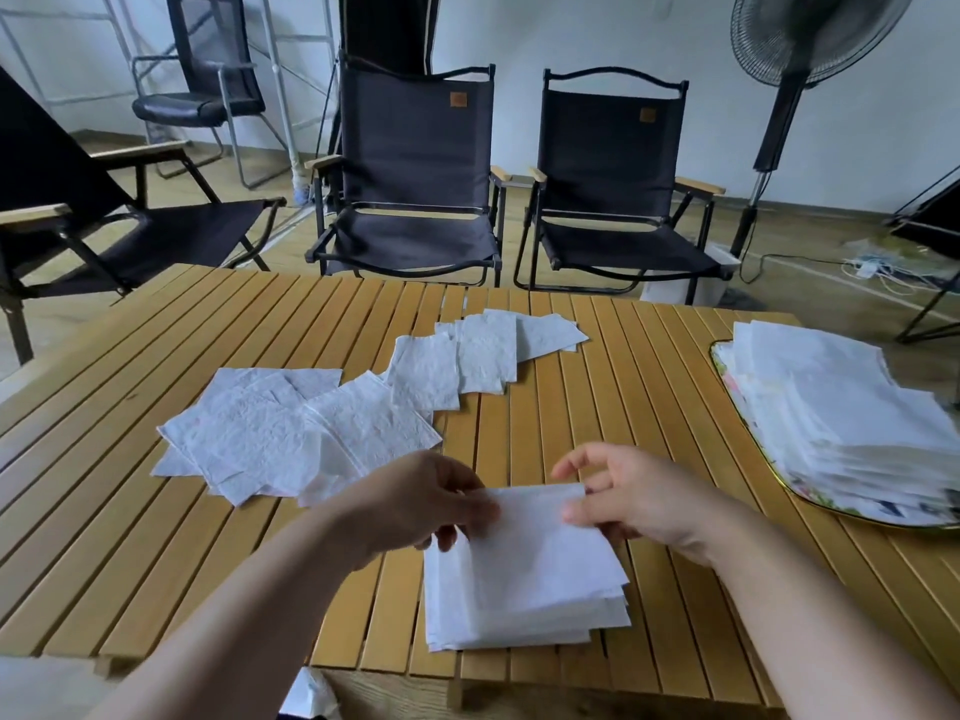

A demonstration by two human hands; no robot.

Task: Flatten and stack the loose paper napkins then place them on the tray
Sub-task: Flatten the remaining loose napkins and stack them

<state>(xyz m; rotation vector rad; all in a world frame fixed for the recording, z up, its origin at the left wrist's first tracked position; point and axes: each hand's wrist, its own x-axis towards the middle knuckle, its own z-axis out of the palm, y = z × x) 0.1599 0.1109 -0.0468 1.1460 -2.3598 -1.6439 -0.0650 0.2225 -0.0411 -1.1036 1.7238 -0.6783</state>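
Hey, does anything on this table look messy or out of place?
The loose napkins lie crumpled and overlapping at odd angles across the middle of the table. The near stack has fanned, uneven edges.

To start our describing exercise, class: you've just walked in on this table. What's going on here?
A person is tidying paper napkins at a slatted wooden table. The left hand and right hand each pinch the far edge of the top napkin on a small stack near the table's front edge. Loose napkins, wrinkled and overlapping, lie spread farther back on the left. A tall pile of napkins already sits on the floral tray at the right.
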